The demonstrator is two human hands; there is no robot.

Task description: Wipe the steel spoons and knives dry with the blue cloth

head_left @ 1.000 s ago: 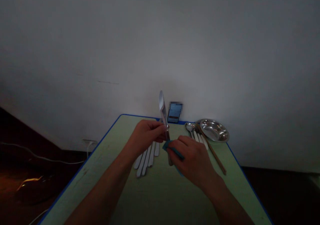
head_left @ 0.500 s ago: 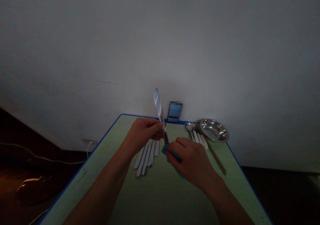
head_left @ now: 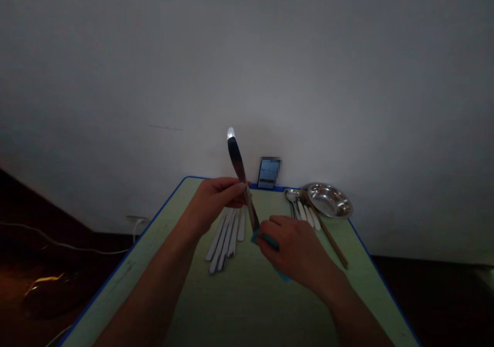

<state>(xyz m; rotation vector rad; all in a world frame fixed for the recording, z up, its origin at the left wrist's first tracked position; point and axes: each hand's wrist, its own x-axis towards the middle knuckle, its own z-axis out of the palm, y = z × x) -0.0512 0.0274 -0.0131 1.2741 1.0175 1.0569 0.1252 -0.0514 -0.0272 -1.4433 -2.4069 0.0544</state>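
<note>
A shiny metal table knife (head_left: 236, 157) is raised over the table, its blade tilted up and to the left. My left hand (head_left: 216, 198) pinches it near the middle, between thumb and fingers. Around the lower end of the handle, my right hand (head_left: 291, 241) is closed with a blue-green cloth (head_left: 283, 275) pressed against the metal. Part of the cloth is hidden in my fingers. Below and beside my left hand, several metal knives (head_left: 224, 244) lie fanned out on the table, their far ends partly covered by the hand.
The pale green table (head_left: 231, 306) has a blue edge and stands against a grey wall. A phone (head_left: 268, 175) leans at the back. To the right lie spoons (head_left: 292, 195), white-handled cutlery (head_left: 309, 216), wooden chopsticks (head_left: 330, 236) and a steel bowl (head_left: 330, 200).
The knife's blade has swung a little up and to the left and turned, now reflecting dark with a bright tip. My left hand shifted slightly left; my right hand stays at the handle's end.
</note>
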